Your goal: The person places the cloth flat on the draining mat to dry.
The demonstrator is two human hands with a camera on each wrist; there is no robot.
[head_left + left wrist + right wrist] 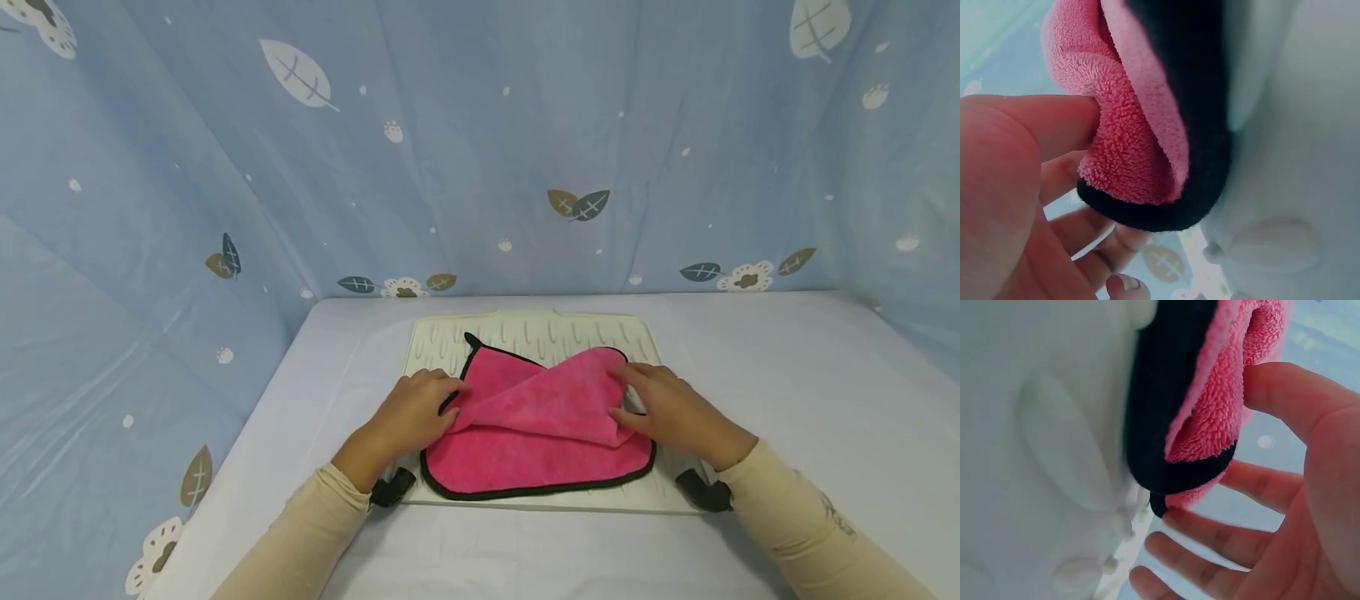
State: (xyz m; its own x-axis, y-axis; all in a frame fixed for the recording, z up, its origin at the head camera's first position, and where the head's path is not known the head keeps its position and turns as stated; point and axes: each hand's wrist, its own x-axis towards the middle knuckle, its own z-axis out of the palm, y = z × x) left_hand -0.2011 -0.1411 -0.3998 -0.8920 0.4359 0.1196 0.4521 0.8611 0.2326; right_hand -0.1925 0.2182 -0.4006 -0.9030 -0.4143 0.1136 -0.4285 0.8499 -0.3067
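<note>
A pink towel (525,458) with a black border lies partly folded, its upper layer bunched and twisted across the middle. At its left edge, my left hand (420,408) holds the cloth between thumb and fingers. The left wrist view shows the thumb against the plush side of the towel (1125,131), with fingers behind the edge. Across from it, my right hand (667,412) grips the right end of the fold. In the right wrist view, the thumb presses the towel (1210,412) while the other fingers spread behind and below the edge.
Under the towel is a cream ridged mat (592,329) on a white-covered table (787,375). A blue leaf-patterned curtain (465,150) hangs behind and to the left. A black strap (393,487) sits at the left wrist, another black strap (701,490) at the right.
</note>
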